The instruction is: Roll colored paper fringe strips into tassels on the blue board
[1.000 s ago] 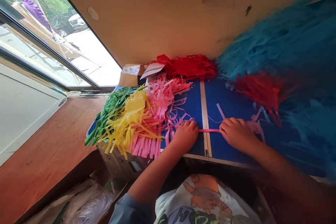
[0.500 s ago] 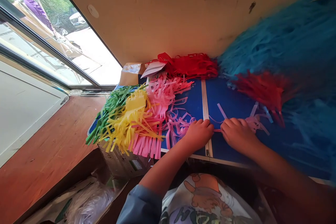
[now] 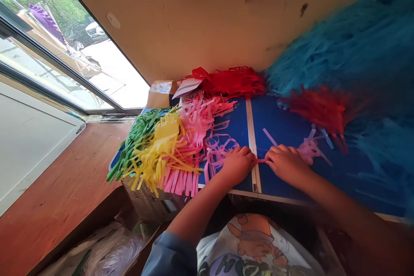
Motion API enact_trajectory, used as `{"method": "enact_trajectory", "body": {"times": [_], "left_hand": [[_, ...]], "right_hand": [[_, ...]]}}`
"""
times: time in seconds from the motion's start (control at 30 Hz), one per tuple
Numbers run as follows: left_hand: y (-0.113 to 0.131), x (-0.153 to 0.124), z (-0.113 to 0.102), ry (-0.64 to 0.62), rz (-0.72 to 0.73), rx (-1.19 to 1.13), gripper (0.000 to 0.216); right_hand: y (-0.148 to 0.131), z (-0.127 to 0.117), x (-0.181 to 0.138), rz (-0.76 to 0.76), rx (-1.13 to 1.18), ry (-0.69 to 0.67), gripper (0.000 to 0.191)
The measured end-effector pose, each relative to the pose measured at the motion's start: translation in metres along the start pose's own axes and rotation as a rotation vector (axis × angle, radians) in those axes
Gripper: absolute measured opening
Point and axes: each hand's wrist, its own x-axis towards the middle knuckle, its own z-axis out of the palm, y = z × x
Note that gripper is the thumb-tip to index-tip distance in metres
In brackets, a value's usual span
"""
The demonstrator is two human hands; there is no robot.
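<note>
Low over the blue table (image 3: 274,189), a short pink twisted strip (image 3: 261,161) stretches between my two hands. My left hand (image 3: 238,164) is closed on its left end, close to the table's metal seam. Its other end is pinched in my right hand (image 3: 286,161). Lilac paper fringe (image 3: 216,148) spreads out just left of my left hand, and a second lilac fringe bunch (image 3: 310,148) pokes out behind my right fingers. The fingertips of both hands are partly hidden.
Left of my hands lie pink (image 3: 197,120), yellow (image 3: 158,138) and green fringe bunches (image 3: 142,131). Red fringe (image 3: 237,82) rests by the wall, another red bunch (image 3: 323,110) at right. Blue fringe (image 3: 323,51) fills the right. An open cardboard box (image 3: 106,233) stands below.
Both hands have shifted slightly left, with a little more of the pink strip showing between them. The view has tilted slightly; the fringe bunches lie as before.
</note>
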Motion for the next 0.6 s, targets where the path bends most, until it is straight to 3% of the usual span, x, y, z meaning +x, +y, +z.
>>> {"method": "enact_trajectory", "body": {"times": [0.3, 0.6], "left_hand": [[-0.015, -0.023, -0.007, -0.032, -0.091, 0.027, 0.024], [-0.003, -0.013, -0.021, -0.110, -0.223, 0.019, 0.028]], "right_hand": [[0.027, 0.001, -0.009, 0.065, 0.027, 0.033, 0.022], [0.028, -0.026, 0.007, 0.210, -0.004, -0.276, 0.026]]}}
